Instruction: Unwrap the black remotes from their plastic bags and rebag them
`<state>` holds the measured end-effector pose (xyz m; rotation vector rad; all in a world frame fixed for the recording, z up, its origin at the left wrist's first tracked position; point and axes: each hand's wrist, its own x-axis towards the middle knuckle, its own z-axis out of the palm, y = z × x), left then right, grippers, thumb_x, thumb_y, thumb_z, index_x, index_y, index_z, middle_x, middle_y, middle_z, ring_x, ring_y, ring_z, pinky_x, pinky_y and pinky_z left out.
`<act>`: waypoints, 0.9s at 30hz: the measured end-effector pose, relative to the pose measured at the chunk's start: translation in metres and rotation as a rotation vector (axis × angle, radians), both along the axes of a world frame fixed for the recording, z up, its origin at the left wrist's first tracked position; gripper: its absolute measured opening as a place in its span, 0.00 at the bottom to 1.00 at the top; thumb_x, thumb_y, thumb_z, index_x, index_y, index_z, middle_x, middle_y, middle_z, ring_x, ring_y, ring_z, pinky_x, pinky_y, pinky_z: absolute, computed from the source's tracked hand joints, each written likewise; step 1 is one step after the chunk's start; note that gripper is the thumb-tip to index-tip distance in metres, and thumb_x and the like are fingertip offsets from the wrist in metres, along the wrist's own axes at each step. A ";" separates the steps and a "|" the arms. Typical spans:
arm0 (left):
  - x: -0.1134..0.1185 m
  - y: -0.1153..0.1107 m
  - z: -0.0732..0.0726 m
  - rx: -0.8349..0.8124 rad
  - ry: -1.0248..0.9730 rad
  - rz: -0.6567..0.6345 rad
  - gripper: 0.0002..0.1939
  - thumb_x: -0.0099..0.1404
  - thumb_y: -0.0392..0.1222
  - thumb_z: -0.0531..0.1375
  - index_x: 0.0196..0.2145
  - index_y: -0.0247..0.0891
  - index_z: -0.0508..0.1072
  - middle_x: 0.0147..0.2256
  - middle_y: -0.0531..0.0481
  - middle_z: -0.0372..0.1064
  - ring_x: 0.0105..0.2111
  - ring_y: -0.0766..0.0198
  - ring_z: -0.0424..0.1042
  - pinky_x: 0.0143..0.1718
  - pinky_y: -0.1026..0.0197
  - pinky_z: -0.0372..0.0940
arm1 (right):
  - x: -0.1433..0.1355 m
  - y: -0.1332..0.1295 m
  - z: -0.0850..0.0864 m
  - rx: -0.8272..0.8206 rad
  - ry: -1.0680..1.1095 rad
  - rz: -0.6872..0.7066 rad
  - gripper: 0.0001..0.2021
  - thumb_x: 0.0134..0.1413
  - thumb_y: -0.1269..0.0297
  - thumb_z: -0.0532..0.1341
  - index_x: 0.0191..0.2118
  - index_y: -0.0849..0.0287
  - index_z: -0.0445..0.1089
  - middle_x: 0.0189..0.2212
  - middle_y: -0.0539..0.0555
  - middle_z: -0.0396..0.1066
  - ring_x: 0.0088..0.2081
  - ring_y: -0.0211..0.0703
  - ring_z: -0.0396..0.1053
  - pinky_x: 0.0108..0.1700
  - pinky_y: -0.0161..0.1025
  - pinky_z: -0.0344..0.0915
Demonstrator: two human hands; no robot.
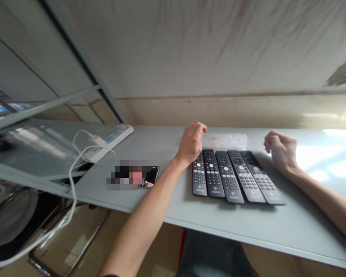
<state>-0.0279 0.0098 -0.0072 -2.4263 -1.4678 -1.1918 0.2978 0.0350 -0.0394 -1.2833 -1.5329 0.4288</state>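
Gray desk (300, 223) vs. pale wall (190, 57): 5 remotes (230, 175) lie btwn the hands, long axes roughly fore-aft, w/ clear plastic (227, 141) just past their far ends. L hand (191, 143) is nearer, by the leftmost's far end, fingers bent, can't tell if gripping; R hand (282, 150) is curled closed, apart on the right, nothing visible in it.

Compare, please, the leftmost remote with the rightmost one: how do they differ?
The leftmost remote lies nearly straight, while the rightmost remote slants, its far end toward the left. The left hand partly hides the leftmost remote's far end; the rightmost remote's is uncovered. Both lie buttons up.
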 end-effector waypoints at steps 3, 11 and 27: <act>-0.005 0.001 0.000 -0.007 -0.014 0.027 0.15 0.82 0.37 0.41 0.45 0.43 0.66 0.47 0.43 0.74 0.50 0.56 0.71 0.57 0.53 0.62 | -0.001 0.003 0.002 0.010 0.077 0.010 0.07 0.58 0.65 0.56 0.30 0.53 0.68 0.25 0.49 0.66 0.25 0.42 0.63 0.30 0.44 0.62; -0.003 0.004 -0.009 -0.001 -0.025 0.014 0.13 0.80 0.35 0.43 0.45 0.44 0.64 0.54 0.42 0.72 0.56 0.57 0.69 0.61 0.52 0.61 | -0.006 0.007 0.001 0.027 0.075 0.091 0.10 0.70 0.53 0.57 0.37 0.51 0.65 0.36 0.53 0.73 0.39 0.48 0.72 0.46 0.48 0.69; -0.001 0.005 -0.013 -0.070 0.010 0.007 0.13 0.81 0.36 0.43 0.48 0.41 0.67 0.70 0.35 0.61 0.73 0.57 0.57 0.71 0.45 0.56 | -0.004 0.009 -0.004 -0.033 -0.048 0.136 0.12 0.69 0.49 0.57 0.41 0.50 0.69 0.44 0.58 0.75 0.49 0.56 0.73 0.59 0.58 0.68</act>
